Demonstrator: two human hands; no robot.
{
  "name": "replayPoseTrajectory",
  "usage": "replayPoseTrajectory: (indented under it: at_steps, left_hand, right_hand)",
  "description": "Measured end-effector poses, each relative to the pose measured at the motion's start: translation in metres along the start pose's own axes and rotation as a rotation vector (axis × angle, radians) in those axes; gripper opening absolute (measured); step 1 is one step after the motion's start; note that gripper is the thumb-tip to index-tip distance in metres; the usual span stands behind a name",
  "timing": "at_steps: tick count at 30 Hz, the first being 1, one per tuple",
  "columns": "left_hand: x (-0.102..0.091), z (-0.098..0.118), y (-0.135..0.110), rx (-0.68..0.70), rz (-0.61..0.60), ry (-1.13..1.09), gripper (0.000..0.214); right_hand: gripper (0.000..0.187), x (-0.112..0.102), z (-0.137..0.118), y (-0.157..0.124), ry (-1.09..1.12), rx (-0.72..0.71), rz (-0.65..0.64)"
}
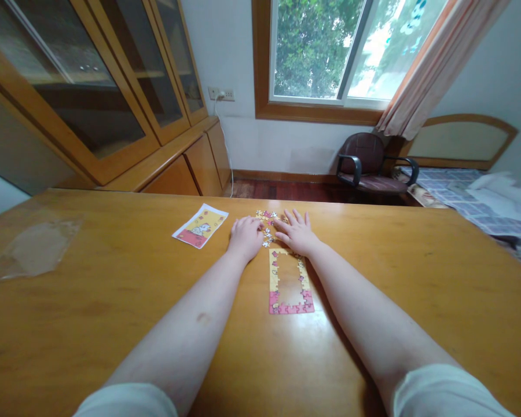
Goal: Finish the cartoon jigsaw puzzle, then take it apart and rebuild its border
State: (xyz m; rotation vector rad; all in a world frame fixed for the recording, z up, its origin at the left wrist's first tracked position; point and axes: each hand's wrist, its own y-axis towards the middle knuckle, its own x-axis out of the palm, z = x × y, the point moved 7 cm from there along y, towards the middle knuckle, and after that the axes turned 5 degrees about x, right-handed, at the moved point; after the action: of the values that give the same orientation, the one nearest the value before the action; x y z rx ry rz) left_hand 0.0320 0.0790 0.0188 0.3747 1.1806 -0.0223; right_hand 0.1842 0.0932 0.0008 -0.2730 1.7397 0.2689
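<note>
A partly built jigsaw frame (290,282), yellow sides with a pink bottom edge and a hollow middle, lies on the wooden table (113,301) in front of me. Beyond it sits a small heap of loose puzzle pieces (267,225). My left hand (245,236) rests curled at the left of the heap, fingers bent down onto the pieces; what is in them is hidden. My right hand (296,230) lies flat with fingers spread over the right of the heap, just above the frame's top edge. A picture card (200,225) showing the puzzle's image lies left of my left hand.
A crumpled clear plastic bag (35,246) lies at the table's far left. Wooden glass-door cabinets (113,87) stand along the left wall. Past the table are a dark armchair (369,165), a window (342,52) with a curtain, and a bed (481,197) at the right.
</note>
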Motion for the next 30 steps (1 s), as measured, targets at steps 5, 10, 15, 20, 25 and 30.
replayPoseTrajectory:
  at_steps: [5, 10, 15, 20, 25, 30]
  left_hand:
    - [-0.007, -0.009, 0.0, -0.096, 0.021, 0.02, 0.031]
    - [-0.009, -0.015, 0.0, -0.152, -0.024, 0.046, 0.034]
    - [-0.003, -0.013, 0.0, -0.103, -0.04, 0.048, 0.032]
    - [0.006, -0.003, -0.001, 0.013, -0.078, 0.032, 0.037]
    - [0.002, -0.003, -0.001, -0.008, -0.041, 0.035, 0.037]
    - [0.005, 0.01, -0.003, 0.136, -0.079, 0.0, 0.035]
  right_hand:
    - [0.043, -0.007, 0.0, -0.001, 0.09, -0.052, 0.055]
    - [0.042, -0.019, 0.017, -0.001, 0.239, -0.063, 0.184]
    - [0.049, -0.024, 0.031, 0.001, 0.271, 0.02, 0.233]
    - [0.042, -0.019, 0.014, -0.002, 0.186, -0.045, 0.152]
    - [0.05, -0.004, -0.005, -0.004, 0.064, -0.101, 0.02]
    - [0.05, -0.002, -0.009, -0.005, 0.014, -0.08, -0.02]
